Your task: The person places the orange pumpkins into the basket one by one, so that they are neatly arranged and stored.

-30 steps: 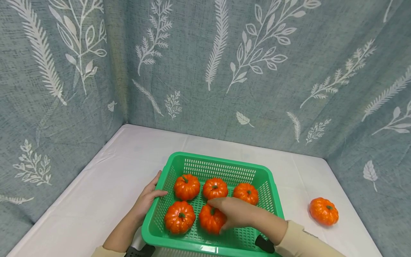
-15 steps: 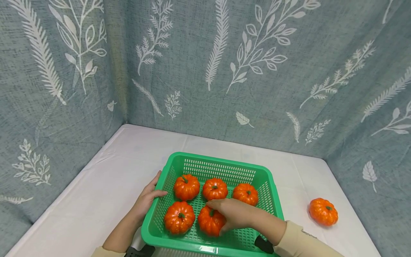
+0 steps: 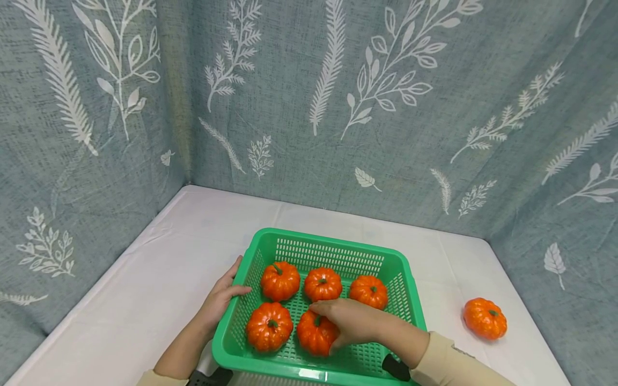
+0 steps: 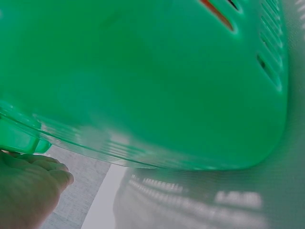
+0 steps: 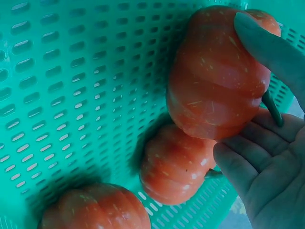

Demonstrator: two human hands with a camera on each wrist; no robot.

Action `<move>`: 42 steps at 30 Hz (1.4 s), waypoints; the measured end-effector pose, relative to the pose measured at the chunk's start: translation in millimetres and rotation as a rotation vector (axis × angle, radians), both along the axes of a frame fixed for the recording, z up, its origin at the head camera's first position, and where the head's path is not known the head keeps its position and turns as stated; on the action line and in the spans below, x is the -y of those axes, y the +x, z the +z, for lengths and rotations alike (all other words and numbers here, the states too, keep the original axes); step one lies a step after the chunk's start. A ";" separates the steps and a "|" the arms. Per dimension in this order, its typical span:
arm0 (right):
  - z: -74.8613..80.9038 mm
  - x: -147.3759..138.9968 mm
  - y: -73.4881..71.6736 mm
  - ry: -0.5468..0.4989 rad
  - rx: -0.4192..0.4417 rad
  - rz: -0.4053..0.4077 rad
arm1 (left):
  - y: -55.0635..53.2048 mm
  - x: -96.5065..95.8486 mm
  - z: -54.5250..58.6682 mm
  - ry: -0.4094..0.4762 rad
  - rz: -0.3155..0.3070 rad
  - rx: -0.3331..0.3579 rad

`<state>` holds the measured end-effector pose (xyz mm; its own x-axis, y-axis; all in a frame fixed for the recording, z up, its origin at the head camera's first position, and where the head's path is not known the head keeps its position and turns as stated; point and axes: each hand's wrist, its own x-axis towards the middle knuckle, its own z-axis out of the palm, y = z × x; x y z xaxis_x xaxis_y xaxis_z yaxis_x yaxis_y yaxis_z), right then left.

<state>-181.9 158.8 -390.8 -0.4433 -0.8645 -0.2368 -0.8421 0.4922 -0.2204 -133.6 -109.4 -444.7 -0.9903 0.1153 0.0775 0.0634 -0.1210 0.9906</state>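
Note:
A green plastic basket point(image 3: 338, 240) holds several small orange pumpkins. My left hand point(image 3: 220, 300) grips its left rim, thumb over the edge; in the left wrist view the fingers point(image 4: 52, 174) lie under the rim. My right hand point(image 3: 354, 321) reaches inside and holds the front middle pumpkin point(image 3: 314, 335), its thumb on one side and fingers on the other, as the right wrist view also shows. Beside it sits the front left pumpkin point(image 3: 269, 327). Behind stand a back left pumpkin point(image 3: 280, 281), a back middle pumpkin point(image 3: 322, 284) and a back right pumpkin point(image 3: 369, 289), partly covered by the hand.
One more pumpkin point(image 3: 485, 319) lies on the white tablecloth point(image 3: 145, 284) right of the basket. A grey-green curtain point(image 3: 289, 107) with white leaf prints hangs around the table's back and sides.
The right hand and the pumpkin it holds have shifted very slightly toward the front left. The left hand stays on the rim, and the other pumpkins keep their places.

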 end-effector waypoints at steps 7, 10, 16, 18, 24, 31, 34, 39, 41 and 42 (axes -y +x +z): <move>-1.4 -0.6 -0.9 -0.001 0.008 -0.006 | -0.5 -0.3 0.0 -0.001 -0.003 0.001; -1.6 -1.0 -1.0 -0.001 0.011 -0.001 | -0.6 -0.1 0.1 0.001 -0.008 0.001; -0.2 -1.6 -1.6 0.002 0.020 0.008 | 0.1 0.6 1.0 0.007 -0.009 0.011; 0.2 -2.0 -1.8 0.003 0.024 0.002 | 0.1 0.9 1.0 0.011 -0.012 0.009; 0.4 -2.7 -1.3 0.007 0.014 -0.001 | -0.2 0.9 0.2 0.000 -0.008 0.004; 0.3 -3.1 0.0 0.011 -0.001 0.007 | -0.8 0.6 -0.2 -0.010 0.003 0.012; 0.7 -3.9 0.3 0.017 0.002 0.003 | -1.0 0.6 -0.5 -0.008 -0.001 0.006; 1.8 -7.2 0.0 0.005 0.019 -0.006 | -1.0 1.0 -1.3 0.006 -0.014 -0.012; 3.6 -10.0 -0.2 -0.018 0.045 -0.025 | -0.9 1.1 -1.3 0.013 -0.021 -0.017; 4.9 -12.1 -0.5 -0.033 0.057 -0.038 | -0.8 1.3 -1.3 0.016 -0.025 -0.018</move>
